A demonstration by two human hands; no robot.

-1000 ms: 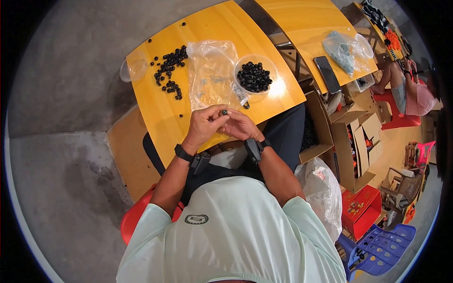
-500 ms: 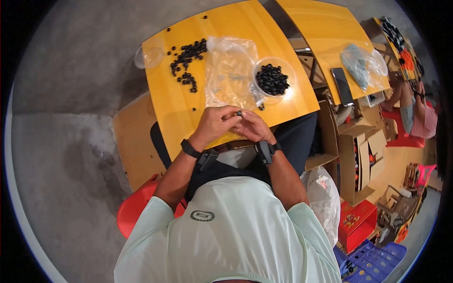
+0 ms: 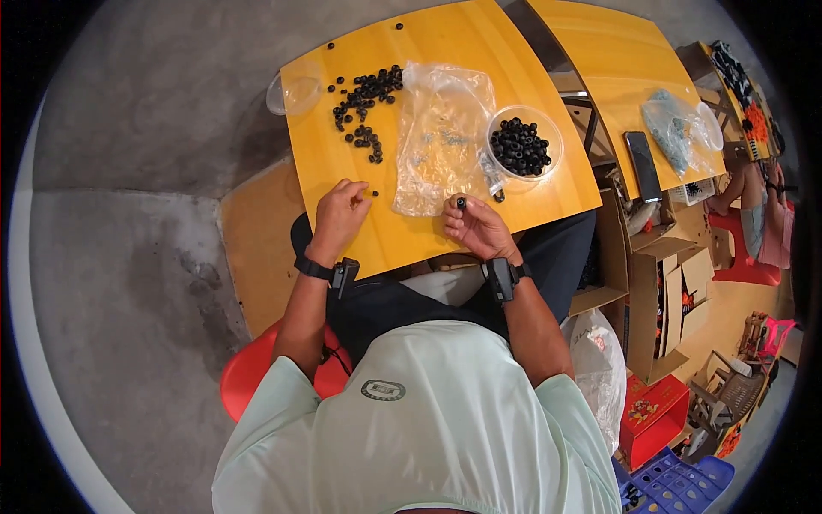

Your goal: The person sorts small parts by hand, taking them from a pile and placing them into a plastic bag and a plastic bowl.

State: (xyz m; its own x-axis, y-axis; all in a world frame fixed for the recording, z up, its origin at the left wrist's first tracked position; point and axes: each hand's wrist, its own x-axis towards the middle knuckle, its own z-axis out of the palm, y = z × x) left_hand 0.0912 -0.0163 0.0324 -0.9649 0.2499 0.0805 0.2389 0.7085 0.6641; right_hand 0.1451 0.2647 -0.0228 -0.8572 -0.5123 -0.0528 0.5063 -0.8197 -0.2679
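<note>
My right hand (image 3: 479,230) is closed near the table's front edge, pinching a small black ring-like piece (image 3: 461,203) upright between thumb and fingers. To its left, my left hand (image 3: 339,221) hovers with bent fingers apart and nothing visible in them. Close to those fingertips a single black piece (image 3: 375,194) lies on the yellow table (image 3: 325,163). Beyond it spreads a loose heap of similar black pieces (image 3: 366,92). A clear round tub (image 3: 558,152) to the right holds many black pieces (image 3: 519,147).
A crumpled clear plastic bag (image 3: 441,128) lies between heap and tub. At the table's left edge is a clear lid (image 3: 300,88). A second table (image 3: 599,43) carries a phone (image 3: 642,165) and bag. Cardboard boxes (image 3: 642,308) stand right; another person (image 3: 775,218) sits farther off.
My hands have come apart: the left moved left toward the lone piece on the table, and the right keeps the black piece. The view has shifted slightly.
</note>
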